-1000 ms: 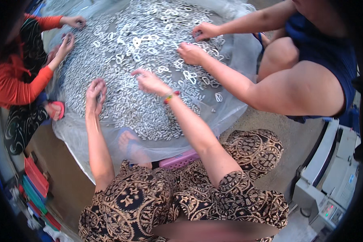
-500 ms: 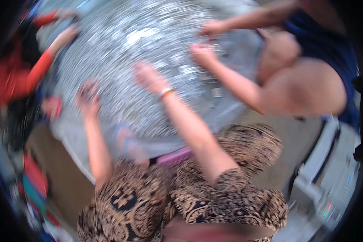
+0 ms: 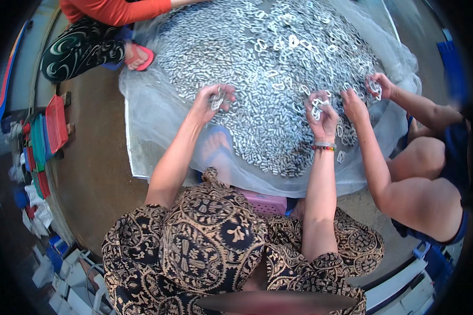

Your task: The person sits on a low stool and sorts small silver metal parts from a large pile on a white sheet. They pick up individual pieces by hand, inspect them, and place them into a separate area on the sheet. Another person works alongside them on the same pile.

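Observation:
A wide heap of small silver metal cylinders point(image 3: 270, 123) lies on a translucent plastic sheet point(image 3: 152, 113) before me. Pale oval metal links point(image 3: 291, 42) are strewn among them, mostly at the far middle and right. My left hand point(image 3: 209, 103) is over the near left side, its fingers curled round a few silvery links point(image 3: 216, 101); motion smears the fingertips. On the right, my right hand point(image 3: 323, 116) is turned palm up, fingers bent around several oval links point(image 3: 316, 108). A beaded bracelet point(image 3: 324, 147) circles that wrist.
A co-worker's two hands point(image 3: 356, 105) handle links close beside my right hand. Another person in an orange sleeve point(image 3: 123, 10) sits at the far left. My slippered foot point(image 3: 218, 147) rests at the sheet's near edge, by a pink plastic stool point(image 3: 265, 202). Coloured baskets point(image 3: 57, 123) stand left.
The view has swung left and steadied, so the heap sits farther right. My right hand has turned palm up and now visibly holds links. The co-worker's hands are nearer it in the picture.

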Tool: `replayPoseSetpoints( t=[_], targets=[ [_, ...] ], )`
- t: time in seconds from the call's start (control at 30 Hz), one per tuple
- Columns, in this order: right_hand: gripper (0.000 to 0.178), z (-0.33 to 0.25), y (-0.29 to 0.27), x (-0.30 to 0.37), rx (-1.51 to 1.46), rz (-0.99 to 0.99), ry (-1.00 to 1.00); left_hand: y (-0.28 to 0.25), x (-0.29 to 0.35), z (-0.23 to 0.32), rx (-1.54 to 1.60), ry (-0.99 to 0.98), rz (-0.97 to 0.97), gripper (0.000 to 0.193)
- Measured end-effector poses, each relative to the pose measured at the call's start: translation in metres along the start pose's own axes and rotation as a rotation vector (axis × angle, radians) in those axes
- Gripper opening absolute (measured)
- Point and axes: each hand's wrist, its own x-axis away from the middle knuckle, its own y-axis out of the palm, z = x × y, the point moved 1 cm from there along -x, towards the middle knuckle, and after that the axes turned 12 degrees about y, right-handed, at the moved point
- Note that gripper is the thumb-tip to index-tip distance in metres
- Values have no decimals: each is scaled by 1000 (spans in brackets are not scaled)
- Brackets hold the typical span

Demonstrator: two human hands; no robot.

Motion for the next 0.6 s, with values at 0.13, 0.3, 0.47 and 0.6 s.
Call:
replayPoseSetpoints(
  t=[0.13, 0.3, 0.47, 0.6],
  targets=[
    [15, -23, -32, 5, 712, 413, 195, -5, 26, -14, 119, -93, 55, 29],
    [41, -7, -45, -10, 1614, 649, 51, -2, 27, -16, -667, -190, -56, 25],
    [31, 29, -28, -24, 1683, 790, -10, 20, 28, -40, -1581, 438, -225, 32],
    [21, 12, -9, -20, 1277, 537, -204, 25, 16, -25, -1300, 459, -225, 34]
  ],
)
